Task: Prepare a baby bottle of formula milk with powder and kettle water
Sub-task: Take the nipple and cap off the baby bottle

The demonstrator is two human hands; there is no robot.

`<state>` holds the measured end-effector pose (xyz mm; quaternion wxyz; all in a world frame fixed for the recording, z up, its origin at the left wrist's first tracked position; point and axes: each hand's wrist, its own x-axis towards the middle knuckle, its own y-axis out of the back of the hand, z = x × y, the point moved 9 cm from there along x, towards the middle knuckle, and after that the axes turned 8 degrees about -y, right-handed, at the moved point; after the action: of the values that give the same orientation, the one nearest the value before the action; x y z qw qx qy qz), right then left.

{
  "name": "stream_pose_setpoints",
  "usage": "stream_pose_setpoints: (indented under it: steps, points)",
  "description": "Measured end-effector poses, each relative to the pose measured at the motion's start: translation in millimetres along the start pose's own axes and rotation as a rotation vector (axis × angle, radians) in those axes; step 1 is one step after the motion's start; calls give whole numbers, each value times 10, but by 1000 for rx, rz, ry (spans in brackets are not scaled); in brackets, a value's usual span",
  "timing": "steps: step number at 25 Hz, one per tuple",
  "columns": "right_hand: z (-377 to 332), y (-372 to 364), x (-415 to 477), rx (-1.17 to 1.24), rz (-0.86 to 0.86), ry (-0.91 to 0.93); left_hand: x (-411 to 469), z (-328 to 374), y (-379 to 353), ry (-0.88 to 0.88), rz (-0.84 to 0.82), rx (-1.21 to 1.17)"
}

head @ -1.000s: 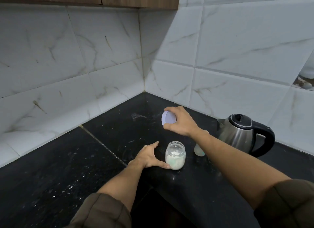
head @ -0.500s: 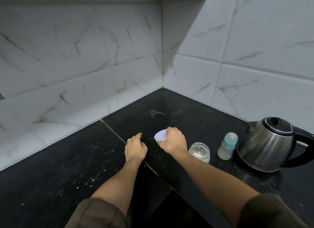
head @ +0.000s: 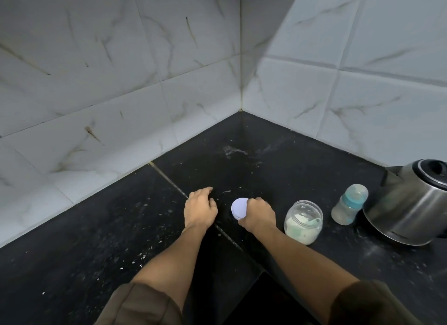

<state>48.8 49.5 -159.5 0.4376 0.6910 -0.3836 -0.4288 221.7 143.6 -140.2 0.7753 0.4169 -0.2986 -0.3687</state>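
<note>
An open glass jar [head: 303, 221] of white powder, with what looks like a scoop inside, stands on the black counter [head: 101, 230]. Just left of it my right hand [head: 258, 214] grips the jar's white round lid [head: 239, 208] low against the counter. My left hand [head: 200, 208] rests on the counter to the left of the lid, fingers loosely bent, holding nothing. A small baby bottle [head: 349, 203] with a teal collar and clear cap stands right of the jar. The steel kettle [head: 411, 206] with a black lid sits at the right edge.
White marble-look wall tiles [head: 121, 82] meet in a corner behind the counter. A seam runs across the counter between my hands. The counter's inner edge drops away below my forearms. White specks are scattered over the left part of the counter.
My right hand brought the lid down from above the jar to the counter on its left. My left hand let go of the jar and moved left. The view shifted left.
</note>
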Motion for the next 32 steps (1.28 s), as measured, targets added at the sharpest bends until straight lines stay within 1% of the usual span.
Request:
stream_pose_setpoints:
  steps: [2, 4, 7, 9, 10, 12, 14, 18, 23, 28, 32]
  points:
    - [-11, 21, 2, -25, -19, 8, 65, 83, -7, -15, 2, 6]
    - [-81, 224, 1, -9, -2, 38, 133, 215, 22, -41, 27, 6]
    - [-48, 893, 58, 167, 117, 55, 245, 561, 45, -101, 50, -24]
    - [175, 1434, 125, 278, 228, 3, 313, 878, 40, -152, 56, -49]
    - [358, 1672, 153, 291, 270, -28, 334, 1075, 21, -188, 51, -60]
    - [789, 2015, 192, 234, 307, -96, 359, 1481, -39, -264, 32, -82]
    - [1231, 2173, 216, 141, 282, -157, 363, 1866, -117, -322, 7, -103]
    - [1770, 2090, 191, -3, 120, -179, 298, 2492, -278, -411, -34, -141]
    - [2106, 1820, 129, -105, 39, -158, 111, 2950, -477, -482, -82, -164]
    - [2268, 1620, 139, -118, 26, -135, 106, 3015, -560, -454, -123, -172]
    - [2283, 1710, 106, -106, 58, -129, 59, 3082, -656, -477, -203, -173]
